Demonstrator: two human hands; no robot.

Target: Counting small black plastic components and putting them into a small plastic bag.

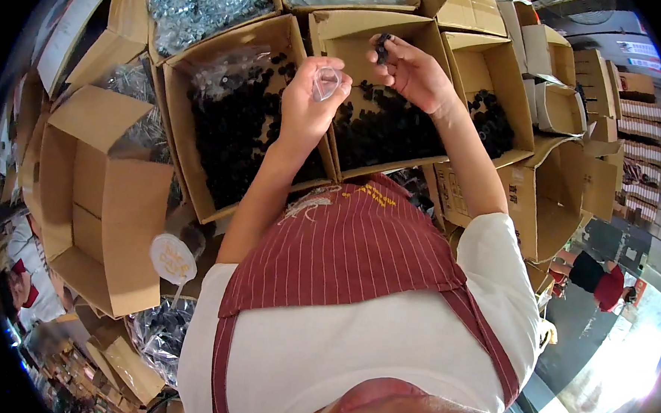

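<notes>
My left hand (310, 104) is closed around a small clear plastic cup-like piece (326, 84), whose round end faces up. It hovers over the edge between two cardboard boxes of black parts. To its right, my right hand (416, 73) pinches a small black part (383, 49) between thumb and fingers; its exact kind is too small to make out. Below the right hand lies a heap of small black parts (387, 131) in the middle box (340, 29). Another pile of black parts (229, 138) fills the left box (190, 55), with a clear plastic bag (237, 68) on top.
A box of clear plastic pieces (206, 9) stands at the far left. On the right, a narrower box (476, 61) holds more black parts. A tall cardboard box (132, 211) with raised flaps and a round white sign (172, 259) are at my left. Another person (599, 279) is off to the right.
</notes>
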